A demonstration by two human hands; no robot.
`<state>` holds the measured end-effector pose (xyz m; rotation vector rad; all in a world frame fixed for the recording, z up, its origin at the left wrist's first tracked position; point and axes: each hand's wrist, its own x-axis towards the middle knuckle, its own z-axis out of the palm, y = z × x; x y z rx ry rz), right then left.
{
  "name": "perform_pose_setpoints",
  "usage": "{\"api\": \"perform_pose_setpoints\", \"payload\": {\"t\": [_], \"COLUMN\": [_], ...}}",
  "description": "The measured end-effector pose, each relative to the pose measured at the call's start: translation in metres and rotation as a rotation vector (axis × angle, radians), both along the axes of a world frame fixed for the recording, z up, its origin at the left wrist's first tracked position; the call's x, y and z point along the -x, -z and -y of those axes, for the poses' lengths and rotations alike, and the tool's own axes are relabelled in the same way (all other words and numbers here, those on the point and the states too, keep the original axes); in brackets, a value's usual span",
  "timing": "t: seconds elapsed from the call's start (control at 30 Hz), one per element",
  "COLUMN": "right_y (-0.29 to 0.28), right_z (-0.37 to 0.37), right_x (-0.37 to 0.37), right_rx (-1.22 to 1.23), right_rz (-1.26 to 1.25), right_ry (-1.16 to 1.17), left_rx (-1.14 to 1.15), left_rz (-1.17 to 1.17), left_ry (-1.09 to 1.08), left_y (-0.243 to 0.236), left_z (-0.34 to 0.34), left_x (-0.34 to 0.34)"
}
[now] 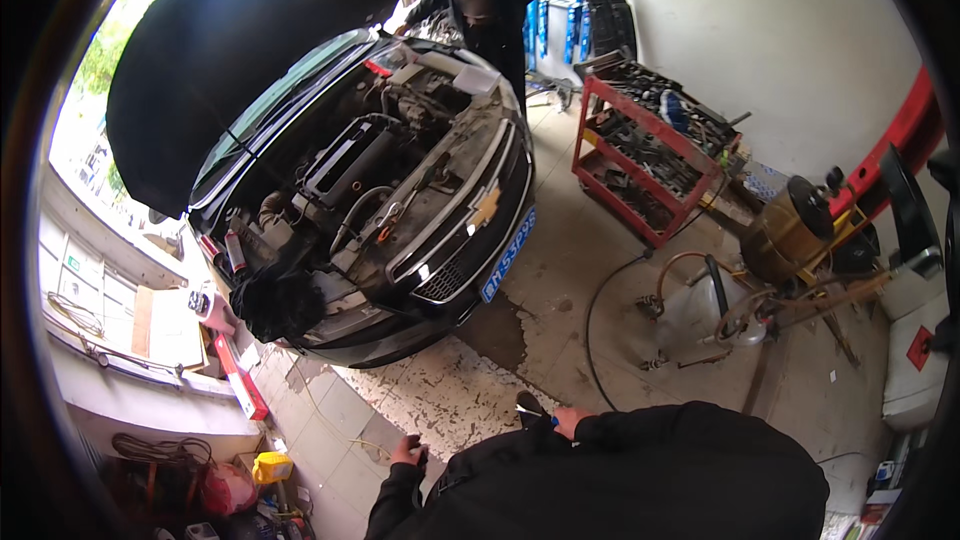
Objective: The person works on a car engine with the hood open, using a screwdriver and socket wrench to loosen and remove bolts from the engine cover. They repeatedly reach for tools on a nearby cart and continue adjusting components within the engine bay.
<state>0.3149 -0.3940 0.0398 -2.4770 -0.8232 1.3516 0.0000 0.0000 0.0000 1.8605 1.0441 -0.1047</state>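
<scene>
Left hand (408,452) curled, contents unclear, right hand (570,423) curled around a small blue item (554,421)

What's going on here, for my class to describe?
A black car stands with its hood raised and engine bay exposed. A person in black stands at its front, hands low. The right hand seems to hold a partly blue item, too small to identify; whether the left hand holds anything is unclear. A co-worker is at the car's far side.
</scene>
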Motion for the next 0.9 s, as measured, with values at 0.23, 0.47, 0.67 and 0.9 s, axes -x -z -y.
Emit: {"api": "perform_pose_setpoints", "payload": {"t": [0.23, 0.47, 0.67, 0.9], "right_y": [0.029, 0.042, 0.002, -0.044], "right_z": [-0.099, -0.174, -0.216, -0.303], "right_x": [-0.084, -0.117, -0.134, -0.199], "right_rx": [-0.025, -0.151, -0.387, -0.264], "right_rz": [-0.043, 0.087, 0.098, 0.278], "right_ry": [-0.084, 0.135, 0.287, 0.131], "left_rx": [-0.260, -0.636, -0.899, -0.601], "left_rz": [0.064, 0.297, 0.039, -0.214], "left_ry": [-0.117, -0.307, -0.234, -0.273], "left_y": [-0.044, -0.078, -0.095, -0.071], "left_z": [-0.125, -0.380, -0.505, -0.512], "left_x": [-0.062, -0.171, -0.271, -0.284]}}
